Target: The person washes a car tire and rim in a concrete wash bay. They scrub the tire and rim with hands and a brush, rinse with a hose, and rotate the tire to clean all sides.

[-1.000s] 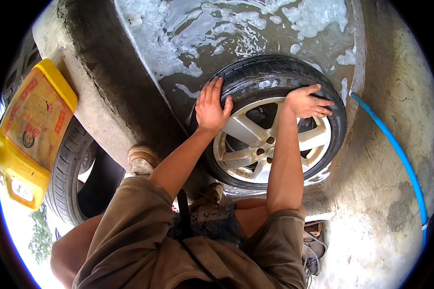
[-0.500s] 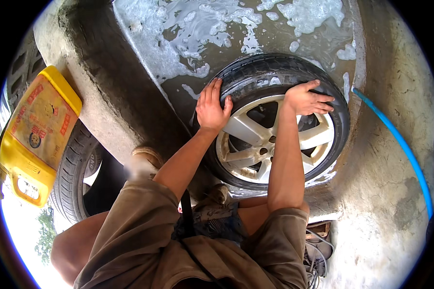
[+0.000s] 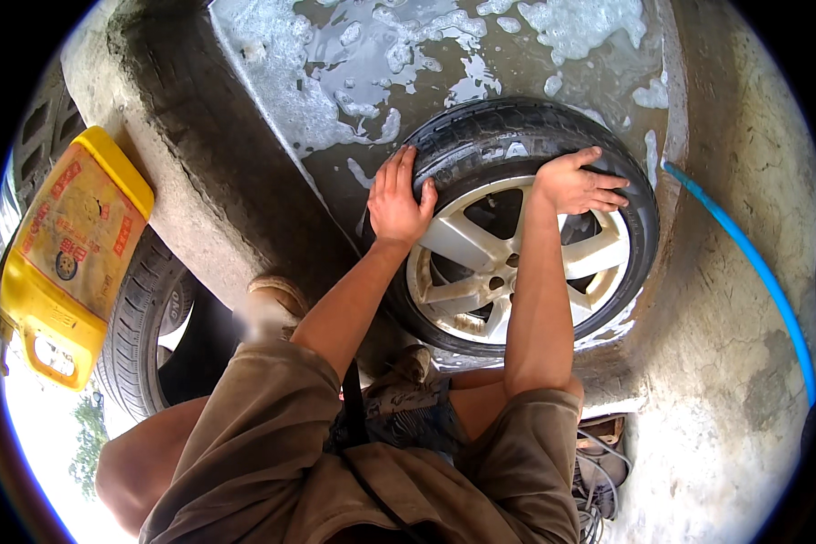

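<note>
A car wheel (image 3: 462,238) with a black tyre (image 3: 494,127) and a dirty silver spoked rim sits partly in foamy grey water. My left hand (image 3: 399,198) lies on the tyre's upper left sidewall, its fingers stretched out and the thumb apart. Across the wheel, my right hand (image 3: 578,184) rests on the upper right sidewall near the rim's edge, with fingers spread and pointing right. Neither hand wraps round anything. My right forearm passes over the rim and hides part of its spokes. The tyre looks wet.
Foamy water (image 3: 535,77) fills a concrete trough with a thick ledge (image 3: 199,172) on its left. A yellow jug (image 3: 68,263) stands at the left by another tyre (image 3: 136,317). A blue hose (image 3: 743,254) runs down the right side. Cables (image 3: 598,480) lie at lower right.
Foam patches on the water have shifted slightly. Both hands stay in place on the tyre, and the wheel looks almost unmoved.
</note>
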A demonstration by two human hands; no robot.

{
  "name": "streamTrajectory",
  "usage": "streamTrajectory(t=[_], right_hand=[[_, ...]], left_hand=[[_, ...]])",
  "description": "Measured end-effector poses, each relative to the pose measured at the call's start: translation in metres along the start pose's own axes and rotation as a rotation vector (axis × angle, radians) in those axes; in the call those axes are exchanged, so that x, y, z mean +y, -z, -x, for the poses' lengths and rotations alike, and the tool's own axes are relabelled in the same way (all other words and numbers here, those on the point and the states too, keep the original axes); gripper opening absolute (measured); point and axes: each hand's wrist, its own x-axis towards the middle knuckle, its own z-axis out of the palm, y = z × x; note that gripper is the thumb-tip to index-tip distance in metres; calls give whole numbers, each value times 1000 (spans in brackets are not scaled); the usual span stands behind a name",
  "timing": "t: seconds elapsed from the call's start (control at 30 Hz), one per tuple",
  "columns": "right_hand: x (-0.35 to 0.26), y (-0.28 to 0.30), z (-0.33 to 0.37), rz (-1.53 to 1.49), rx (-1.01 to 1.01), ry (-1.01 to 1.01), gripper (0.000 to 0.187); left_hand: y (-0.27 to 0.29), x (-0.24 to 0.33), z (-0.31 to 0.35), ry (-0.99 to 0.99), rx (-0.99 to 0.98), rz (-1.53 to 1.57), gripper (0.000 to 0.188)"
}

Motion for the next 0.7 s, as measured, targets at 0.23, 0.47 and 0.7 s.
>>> streamTrajectory(t=[0.23, 0.47, 0.7], right_hand=[[-1, 0, 1, -1, -3, 10, 85], [1, -3, 0, 3, 11, 18, 85], [1, -2, 0, -18, 3, 14, 86]], left_hand=[[-1, -2, 1, 15, -15, -5, 50], [-3, -3, 1, 23, -16, -2, 52], [-1, -1, 0, 7, -5, -10, 50]])
